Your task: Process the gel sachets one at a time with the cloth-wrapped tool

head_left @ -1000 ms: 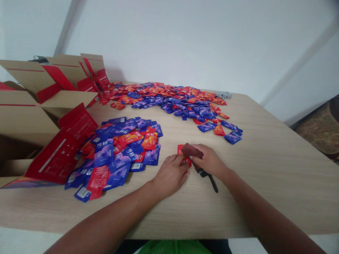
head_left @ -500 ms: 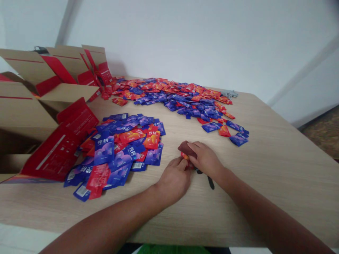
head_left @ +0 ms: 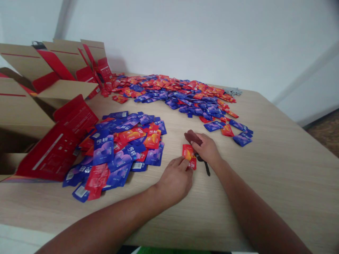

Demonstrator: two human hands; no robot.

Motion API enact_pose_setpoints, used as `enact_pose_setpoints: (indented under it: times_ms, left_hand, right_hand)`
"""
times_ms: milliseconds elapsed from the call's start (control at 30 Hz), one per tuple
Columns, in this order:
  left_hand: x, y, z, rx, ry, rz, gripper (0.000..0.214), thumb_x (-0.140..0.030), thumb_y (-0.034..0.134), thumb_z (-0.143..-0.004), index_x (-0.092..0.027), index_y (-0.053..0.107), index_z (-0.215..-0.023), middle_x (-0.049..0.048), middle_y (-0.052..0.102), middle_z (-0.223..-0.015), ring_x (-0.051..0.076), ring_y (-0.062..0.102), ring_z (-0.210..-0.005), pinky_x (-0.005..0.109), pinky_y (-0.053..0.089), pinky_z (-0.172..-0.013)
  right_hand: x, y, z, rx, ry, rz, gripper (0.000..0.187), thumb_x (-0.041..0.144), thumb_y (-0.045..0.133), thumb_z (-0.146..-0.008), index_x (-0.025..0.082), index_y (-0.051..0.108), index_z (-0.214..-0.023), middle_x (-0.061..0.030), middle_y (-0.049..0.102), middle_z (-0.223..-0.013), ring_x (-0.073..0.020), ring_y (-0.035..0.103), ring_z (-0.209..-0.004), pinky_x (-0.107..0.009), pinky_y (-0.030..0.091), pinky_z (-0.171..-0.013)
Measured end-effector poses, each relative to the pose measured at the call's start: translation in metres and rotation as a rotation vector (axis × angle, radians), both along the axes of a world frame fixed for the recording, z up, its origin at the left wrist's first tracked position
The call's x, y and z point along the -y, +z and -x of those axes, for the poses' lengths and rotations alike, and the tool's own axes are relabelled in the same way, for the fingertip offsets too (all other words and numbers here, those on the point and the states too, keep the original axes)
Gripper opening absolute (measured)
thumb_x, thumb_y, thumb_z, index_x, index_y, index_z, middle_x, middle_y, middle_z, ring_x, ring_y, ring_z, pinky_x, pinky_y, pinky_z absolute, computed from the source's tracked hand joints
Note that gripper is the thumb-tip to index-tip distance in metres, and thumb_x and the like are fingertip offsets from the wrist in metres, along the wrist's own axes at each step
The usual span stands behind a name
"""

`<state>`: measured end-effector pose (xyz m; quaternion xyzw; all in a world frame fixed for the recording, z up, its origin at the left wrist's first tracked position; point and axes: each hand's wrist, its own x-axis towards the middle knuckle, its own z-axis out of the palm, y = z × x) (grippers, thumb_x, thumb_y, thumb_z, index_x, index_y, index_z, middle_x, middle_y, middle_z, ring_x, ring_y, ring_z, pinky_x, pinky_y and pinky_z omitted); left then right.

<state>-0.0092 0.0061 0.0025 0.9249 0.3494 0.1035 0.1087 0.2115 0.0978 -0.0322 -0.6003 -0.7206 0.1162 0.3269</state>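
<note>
A small red and orange packet [head_left: 188,151] lies flat on the table, with the fingers of my left hand [head_left: 177,176] closed on its near edge. Just above the packet, my right hand [head_left: 208,148] grips a folded brown cloth [head_left: 192,136], its fingers wrapped round the near side. Under and beside my right wrist lies a thin black object [head_left: 207,168], partly hidden, whose kind I cannot make out. To the left of my left hand spreads a pile of blue and red packets [head_left: 122,153].
Open cardboard boxes [head_left: 76,90] with red flaps crowd the left side. A long heap of packets [head_left: 169,92] stretches along the wall, with several loose blue packets [head_left: 242,139] at its right end. Something grey [head_left: 234,91] lies at the back right of the wooden table [head_left: 275,158].
My right hand has lifted the brown cloth up and away from the red packet, uncovering its printed face. My left hand stays at the packet's near edge.
</note>
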Motion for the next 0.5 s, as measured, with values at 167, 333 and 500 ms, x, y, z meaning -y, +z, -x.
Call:
enact_pose_setpoints:
  times_ms: [167,333,500]
  left_hand:
    - [0.0,0.0,0.0,0.005,0.006,0.005,0.019,-0.026,0.06,-0.101,-0.019,0.076,-0.108,0.014,0.066,-0.122,0.031,0.059,-0.123,0.047,0.05,-0.112]
    - [0.001,0.0,0.0,0.004,0.018,-0.002,0.02,-0.026,0.059,-0.102,-0.019,0.076,-0.108,0.0136,0.067,-0.121,0.031,0.06,-0.119,0.048,0.051,-0.107]
    - [0.003,-0.002,-0.001,-0.01,0.036,-0.024,0.02,-0.025,0.059,-0.102,-0.019,0.077,-0.109,0.0123,0.069,-0.117,0.031,0.06,-0.115,0.049,0.051,-0.103]
  right_hand:
    - [0.0,0.0,0.0,-0.057,-0.004,0.001,0.039,0.026,0.065,-0.088,0.027,0.077,-0.125,-0.0048,0.078,-0.114,-0.0256,0.071,-0.1,-0.038,0.055,-0.092]
    - [0.005,0.005,0.0,0.0,-0.005,-0.005,0.039,0.025,0.065,-0.09,0.025,0.075,-0.128,-0.0068,0.076,-0.115,-0.0271,0.07,-0.103,-0.04,0.056,-0.094]
    - [0.04,0.021,0.003,0.188,0.106,-0.059,0.047,0.025,0.065,-0.094,0.021,0.068,-0.14,-0.0139,0.07,-0.131,-0.0312,0.067,-0.117,-0.045,0.055,-0.104]
